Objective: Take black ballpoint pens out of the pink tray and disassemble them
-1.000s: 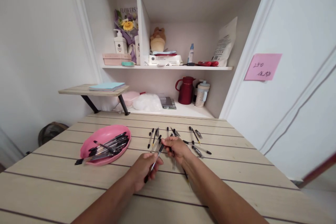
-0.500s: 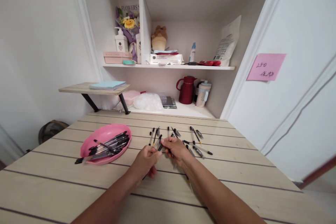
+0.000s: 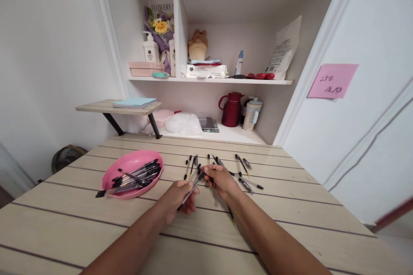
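Here the left hand (image 3: 178,195) is closed round a slim black-ended pen (image 3: 191,190), which slants up toward the right hand (image 3: 220,179), whose fingertips pinch its upper end. Loose pens (image 3: 240,171) lie just beyond on the worktop (image 3: 290,206); a pink tray (image 3: 128,163) of pens sits left. Bare boards stretch toward the near edge.

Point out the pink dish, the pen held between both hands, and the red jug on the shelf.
pink dish (image 3: 124,164): head view, bare inside near the far rim.
pen (image 3: 190,191): head view, middle of the barrel.
red jug (image 3: 232,111): head view, middle of the body.
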